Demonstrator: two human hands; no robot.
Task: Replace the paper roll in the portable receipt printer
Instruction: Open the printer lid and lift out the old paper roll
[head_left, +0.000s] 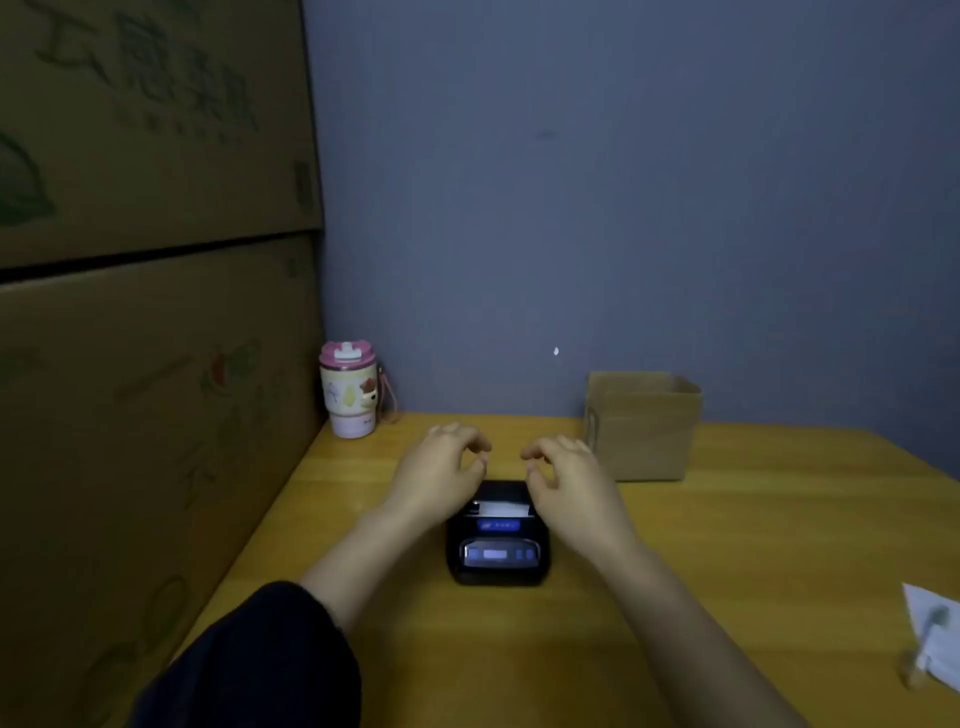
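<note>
A small black receipt printer (498, 551) sits on the wooden table (727, 545), its lit display facing me. A strip of white paper (503, 509) shows at its top slot. My left hand (441, 470) hovers over the printer's back left corner, fingers curled and apart, holding nothing. My right hand (569, 478) hovers over the back right corner in the same pose, with nothing in it. The far part of the printer is hidden behind both hands. No spare paper roll is visible.
A small open cardboard box (641, 426) stands behind the printer to the right. A pink lidded cup (349, 389) stands at the back left corner. Large cardboard cartons (156, 312) wall off the left side. A white sheet and a pen (930, 644) lie at the right edge.
</note>
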